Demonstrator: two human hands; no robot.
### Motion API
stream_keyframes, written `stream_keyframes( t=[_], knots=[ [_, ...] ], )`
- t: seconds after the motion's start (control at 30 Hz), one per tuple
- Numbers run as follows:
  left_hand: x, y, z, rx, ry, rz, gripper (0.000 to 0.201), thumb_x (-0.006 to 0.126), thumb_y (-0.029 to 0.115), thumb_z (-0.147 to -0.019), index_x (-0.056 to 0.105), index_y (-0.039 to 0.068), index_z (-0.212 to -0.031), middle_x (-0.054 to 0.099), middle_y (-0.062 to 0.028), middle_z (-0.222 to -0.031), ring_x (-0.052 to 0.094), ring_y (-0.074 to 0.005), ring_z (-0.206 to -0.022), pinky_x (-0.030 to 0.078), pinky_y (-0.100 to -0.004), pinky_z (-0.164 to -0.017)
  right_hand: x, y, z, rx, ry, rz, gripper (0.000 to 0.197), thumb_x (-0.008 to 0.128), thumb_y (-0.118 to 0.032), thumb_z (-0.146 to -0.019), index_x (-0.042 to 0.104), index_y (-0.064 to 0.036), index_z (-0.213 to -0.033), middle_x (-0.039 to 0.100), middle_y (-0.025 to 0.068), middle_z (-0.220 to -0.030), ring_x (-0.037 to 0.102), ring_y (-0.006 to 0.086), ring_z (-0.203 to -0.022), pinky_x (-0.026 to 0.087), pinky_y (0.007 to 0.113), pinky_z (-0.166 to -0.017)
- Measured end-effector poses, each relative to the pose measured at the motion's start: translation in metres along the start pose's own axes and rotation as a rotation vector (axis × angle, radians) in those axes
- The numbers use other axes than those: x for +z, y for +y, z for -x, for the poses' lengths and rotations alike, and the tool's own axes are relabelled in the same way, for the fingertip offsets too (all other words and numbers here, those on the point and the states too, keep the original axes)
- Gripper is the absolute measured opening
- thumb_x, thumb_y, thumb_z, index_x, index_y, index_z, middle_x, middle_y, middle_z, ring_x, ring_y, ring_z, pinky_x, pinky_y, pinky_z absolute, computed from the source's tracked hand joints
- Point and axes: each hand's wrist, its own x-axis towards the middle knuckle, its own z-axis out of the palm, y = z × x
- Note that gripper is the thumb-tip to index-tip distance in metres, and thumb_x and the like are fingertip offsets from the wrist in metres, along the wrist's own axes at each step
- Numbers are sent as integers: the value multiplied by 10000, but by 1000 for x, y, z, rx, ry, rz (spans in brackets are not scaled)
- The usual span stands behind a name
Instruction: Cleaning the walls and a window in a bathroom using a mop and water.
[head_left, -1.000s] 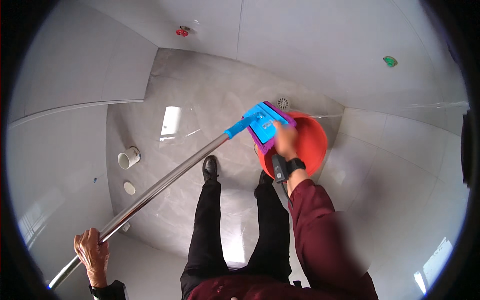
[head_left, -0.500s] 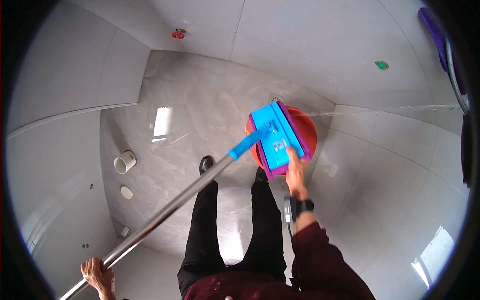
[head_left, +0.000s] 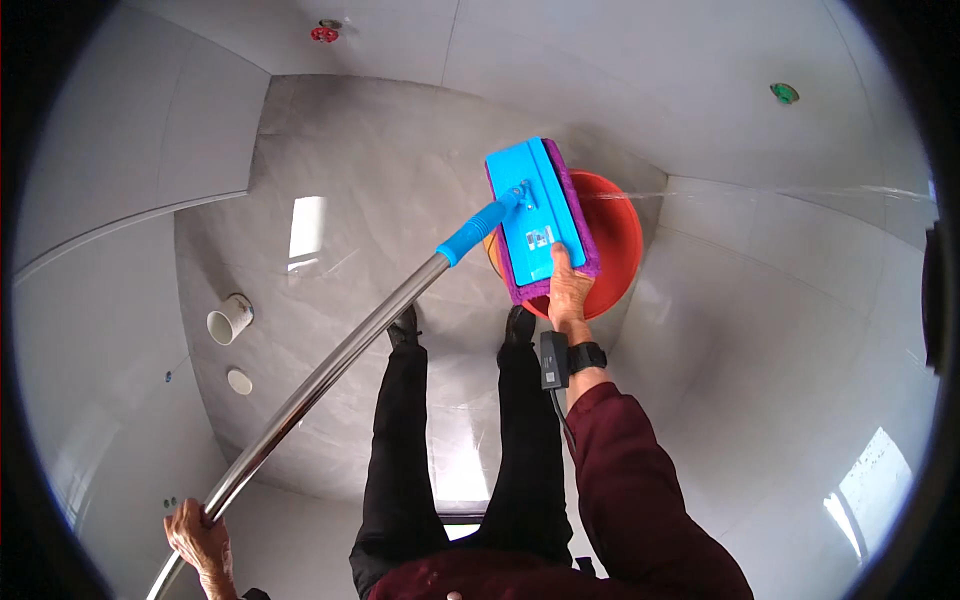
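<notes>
Right hand [head_left: 568, 292] is gripping the near end of the flat mop head [head_left: 538, 215], thumb lying on the blue plastic top, the other fingers curling under the purple pad edge where they can't be seen. Mop head is sitting tilted over the red bucket [head_left: 612, 248], covering its left side; whether the pad is touching the rim, can't tell. Left hand [head_left: 200, 538] is wrapping around the far end of the steel mop pole [head_left: 330, 375] at the lower left, fingers closing on the tube, hand partly cut off by the frame edge.

Floor [head_left: 350, 180] is showing as grey stone-look tile, glossy, catching a bright window reflection. Walls are running in large pale tiles, bending with the lens. Short white pipe stub [head_left: 229, 319] is sticking out low by the left wall, with a round white cap just beside it. Small red valve handle [head_left: 324, 33] is sitting on the far wall, green round fitting [head_left: 784, 93] on the right wall.

Bucket interior is mostly hiding behind the mop head, contents not readable. Black wrist device [head_left: 554, 360] and strap are sitting on the right wrist, above a dark red sleeve. Black trousers and black shoes are standing between pole and bucket
</notes>
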Motion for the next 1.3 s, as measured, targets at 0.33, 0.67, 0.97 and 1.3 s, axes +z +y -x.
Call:
stream_keyframes(
  t=[0.33, 0.67, 0.97, 1.3],
  knots=[
    [2, -3, -3, 26, -92, 119, 188, 522, 12, -544, 345, 72, -556, 388, -69, -494, 372, -278, -468, 280, -344, -533, -5, -14, 5, 33, 48, 124, 272, 661, -190, -684, 574, 12, -844, 558, 18, -753, 479, 125, -648, 399, 311, -610],
    [18, -3, 20, 22, -97, 124, 195, 538, 3, -522, 357, 66, -560, 399, -77, -502, 389, -287, -475, 290, -346, -540, -3, -9, -3, 15, 8, 320, 205, 619, -135, -691, 598, 20, -823, 612, 59, -726, 558, 150, -633, 439, 314, -599],
    [28, 17, 44, -5, -106, 179, 176, 524, 12, -507, 364, 62, -564, 413, -87, -498, 406, -308, -478, 294, -348, -528, -25, -18, -20, -130, -47, 554, 341, 611, -257, -660, 508, 28, -503, 480, 13, -491, 433, 111, -461, 360, 325, -460],
    [-29, -39, 102, -30, -262, 56, 204, 507, 1, -482, 311, 57, -502, 376, -141, -433, 371, -363, -420, 290, -405, -474, -53, -72, 60, -183, -94, 217, 215, 629, -197, -680, 612, 11, -735, 571, 13, -672, 517, 114, -590, 412, 292, -546]
  ],
)
